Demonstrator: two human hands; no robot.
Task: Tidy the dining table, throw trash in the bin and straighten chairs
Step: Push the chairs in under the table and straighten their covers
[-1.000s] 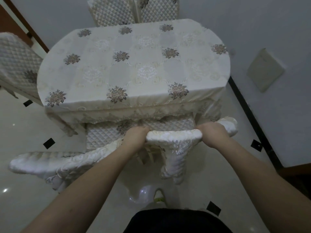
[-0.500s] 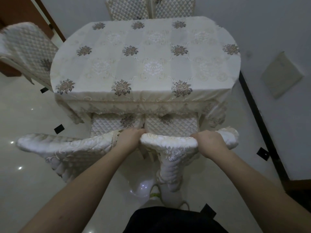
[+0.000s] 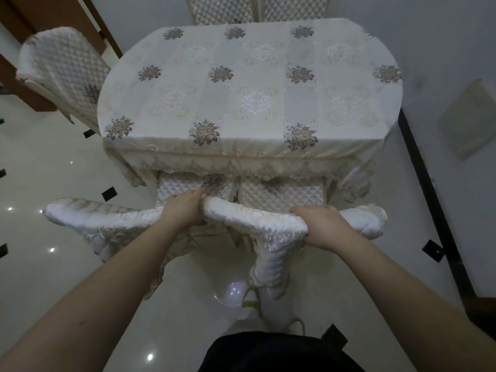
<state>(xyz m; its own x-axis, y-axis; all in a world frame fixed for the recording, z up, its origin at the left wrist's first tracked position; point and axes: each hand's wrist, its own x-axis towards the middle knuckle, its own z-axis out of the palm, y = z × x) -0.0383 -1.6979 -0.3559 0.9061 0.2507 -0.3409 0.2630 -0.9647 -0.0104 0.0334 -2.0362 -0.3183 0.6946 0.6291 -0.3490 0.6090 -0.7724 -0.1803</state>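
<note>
A dining table [image 3: 249,92] under a cream floral cloth fills the middle of the head view, with nothing on top. Two chairs with white quilted covers stand at its near side. The right chair [image 3: 257,220] has its seat partly under the table; my left hand [image 3: 185,210] grips the left end of its backrest top and my right hand [image 3: 322,226] grips the right part. The left chair [image 3: 102,221] stands beside it, its backrest top touching my left hand.
Another covered chair [image 3: 67,71] stands at the table's far left, and two more chair backs [image 3: 257,6] show behind the far edge. A wall with a dark baseboard [image 3: 429,189] runs close along the right. Glossy tiled floor [image 3: 40,170] lies open on the left.
The right chair has slid further in, its seat now under the table edge. My view has moved closer to the table; both hands keep their grip on the backrest.
</note>
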